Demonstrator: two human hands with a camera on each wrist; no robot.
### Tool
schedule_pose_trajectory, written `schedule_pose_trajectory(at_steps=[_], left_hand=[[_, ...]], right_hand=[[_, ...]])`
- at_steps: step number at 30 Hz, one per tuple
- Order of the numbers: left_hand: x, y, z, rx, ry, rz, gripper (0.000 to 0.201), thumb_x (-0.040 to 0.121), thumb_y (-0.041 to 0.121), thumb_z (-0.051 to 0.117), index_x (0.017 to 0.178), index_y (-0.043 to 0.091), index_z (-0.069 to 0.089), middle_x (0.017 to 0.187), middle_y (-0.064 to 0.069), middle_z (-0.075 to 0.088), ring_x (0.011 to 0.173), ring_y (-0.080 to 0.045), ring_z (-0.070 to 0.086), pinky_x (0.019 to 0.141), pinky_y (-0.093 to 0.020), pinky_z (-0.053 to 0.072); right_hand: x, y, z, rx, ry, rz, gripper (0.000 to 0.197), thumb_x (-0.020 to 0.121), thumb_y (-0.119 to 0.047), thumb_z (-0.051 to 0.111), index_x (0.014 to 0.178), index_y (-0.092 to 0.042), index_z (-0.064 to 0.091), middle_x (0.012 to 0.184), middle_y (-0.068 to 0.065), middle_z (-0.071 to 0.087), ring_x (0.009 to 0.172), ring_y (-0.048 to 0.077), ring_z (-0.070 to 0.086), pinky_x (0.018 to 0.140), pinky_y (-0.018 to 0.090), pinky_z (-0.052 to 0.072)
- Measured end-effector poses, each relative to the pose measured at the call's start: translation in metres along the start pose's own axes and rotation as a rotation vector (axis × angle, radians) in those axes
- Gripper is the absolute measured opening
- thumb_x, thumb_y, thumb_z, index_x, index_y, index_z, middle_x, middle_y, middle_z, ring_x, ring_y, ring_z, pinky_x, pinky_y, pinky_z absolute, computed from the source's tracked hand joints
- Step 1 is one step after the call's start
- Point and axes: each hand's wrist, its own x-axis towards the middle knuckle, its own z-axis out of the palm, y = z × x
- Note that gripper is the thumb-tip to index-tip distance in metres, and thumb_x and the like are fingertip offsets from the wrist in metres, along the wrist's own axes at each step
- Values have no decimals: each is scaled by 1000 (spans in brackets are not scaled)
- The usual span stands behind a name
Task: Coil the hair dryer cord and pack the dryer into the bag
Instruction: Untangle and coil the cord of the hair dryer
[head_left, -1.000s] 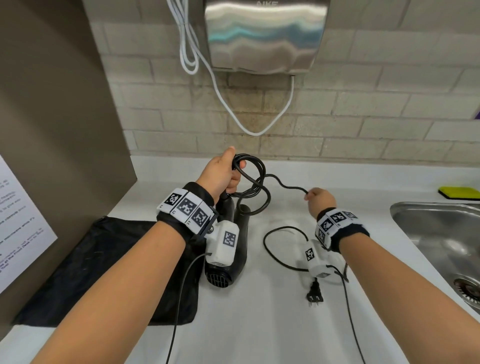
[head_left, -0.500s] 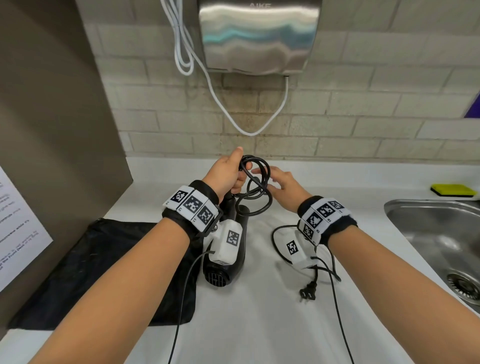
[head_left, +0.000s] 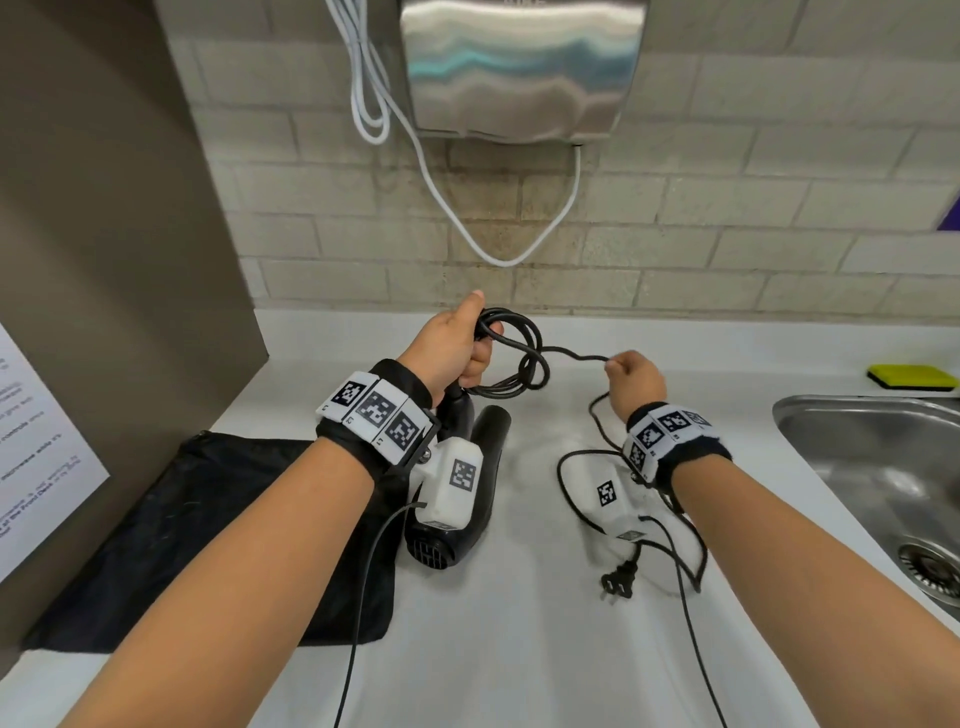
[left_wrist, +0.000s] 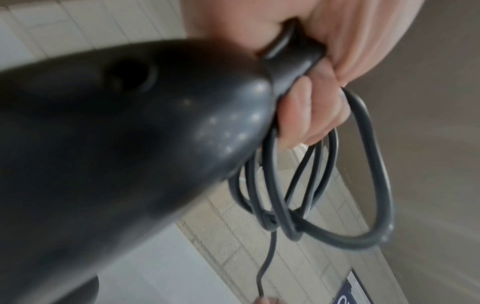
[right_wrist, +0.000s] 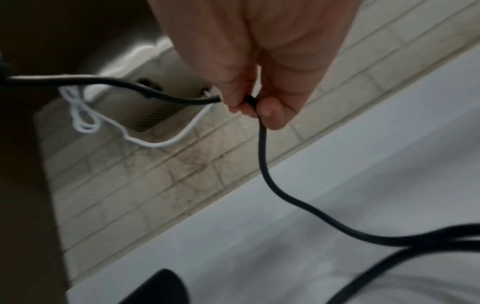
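The black hair dryer (head_left: 480, 470) hangs over the white counter, its handle end gripped by my left hand (head_left: 457, 351) together with several loops of its black cord (head_left: 524, 353). In the left wrist view the dryer body (left_wrist: 116, 154) fills the frame and the cord loops (left_wrist: 324, 185) hang from my curled fingers (left_wrist: 306, 115). My right hand (head_left: 636, 379) pinches the free cord (right_wrist: 262, 154) to the right of the coil. The rest of the cord trails to the plug (head_left: 618, 579) on the counter. The black bag (head_left: 171, 540) lies flat at the left.
A steel sink (head_left: 883, 478) is set into the counter at the right, with a yellow sponge (head_left: 911, 376) behind it. A metal hand dryer (head_left: 519, 67) with a white cable (head_left: 498, 249) hangs on the tiled wall. A brown partition (head_left: 104, 234) stands at the left.
My right hand came in to the coil at my left hand, then drew back out to the right, holding a stretch of cord further along. The plug has slid closer.
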Motion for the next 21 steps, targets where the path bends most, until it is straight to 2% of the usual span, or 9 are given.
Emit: schedule_pose_trajectory(at_steps=[2, 4, 6, 8, 10, 13, 15, 18, 21], left_hand=[[0, 0, -2, -1, 10, 2, 46, 100, 40, 27, 66, 14, 44, 39, 9, 24, 35, -7, 18, 38, -19, 17], [1, 0, 0, 7, 12, 7, 47, 100, 41, 27, 65, 15, 44, 38, 10, 24, 35, -7, 18, 38, -20, 17], [2, 0, 3, 9, 17, 9, 47, 100, 41, 28, 65, 15, 44, 38, 10, 25, 34, -7, 18, 38, -20, 17], [4, -1, 6, 12, 14, 8, 47, 100, 42, 27, 66, 15, 44, 38, 11, 25, 34, -6, 18, 38, -20, 17], [5, -1, 8, 18, 14, 6, 47, 100, 42, 26, 67, 15, 44, 37, 11, 25, 33, -6, 18, 39, -20, 16], [8, -1, 9, 13, 44, 5, 46, 100, 42, 27, 67, 15, 44, 35, 12, 26, 31, -5, 19, 38, -19, 17], [10, 0, 9, -2, 73, 13, 46, 100, 41, 26, 67, 14, 44, 35, 12, 26, 30, -5, 19, 37, -18, 16], [14, 0, 7, -25, 102, 24, 46, 101, 40, 27, 68, 14, 44, 35, 12, 26, 30, -4, 20, 36, -17, 16], [16, -1, 5, -37, 108, 26, 46, 100, 41, 27, 67, 14, 45, 35, 12, 26, 30, -4, 20, 35, -17, 17]], right_hand=[[8, 13, -2, -95, -27, 91, 26, 94, -11, 42, 108, 5, 58, 111, 25, 61, 104, 36, 55, 81, 31, 41], [9, 17, 1, -106, -69, 115, 25, 93, -9, 40, 108, 2, 58, 113, 25, 60, 99, 35, 57, 88, 38, 47], [5, 11, 4, -40, -95, 39, 27, 91, -5, 40, 110, -4, 59, 119, 19, 58, 97, 30, 56, 95, 42, 46], [-7, -6, 3, 71, -99, -142, 28, 91, -4, 42, 111, -10, 59, 122, 9, 55, 101, 21, 52, 99, 35, 41], [-25, -29, 1, 259, -146, -317, 20, 88, -16, 46, 101, -15, 62, 106, -2, 59, 92, 11, 52, 86, 28, 45], [-50, -52, -6, 459, -227, -475, 23, 75, -38, 50, 82, -19, 60, 72, -20, 54, 65, -3, 47, 60, 12, 37], [-58, -57, -7, 498, -333, -491, 4, 77, -23, 58, 75, -19, 58, 62, -18, 56, 57, -2, 47, 55, 12, 37], [-61, -57, -4, 392, -416, -551, 29, 82, 6, 58, 77, -23, 59, 73, -7, 55, 59, 3, 50, 56, 18, 43], [-58, -53, -2, 463, -464, -465, 46, 80, 16, 54, 92, -28, 51, 86, -3, 48, 61, 1, 51, 54, 20, 45]])
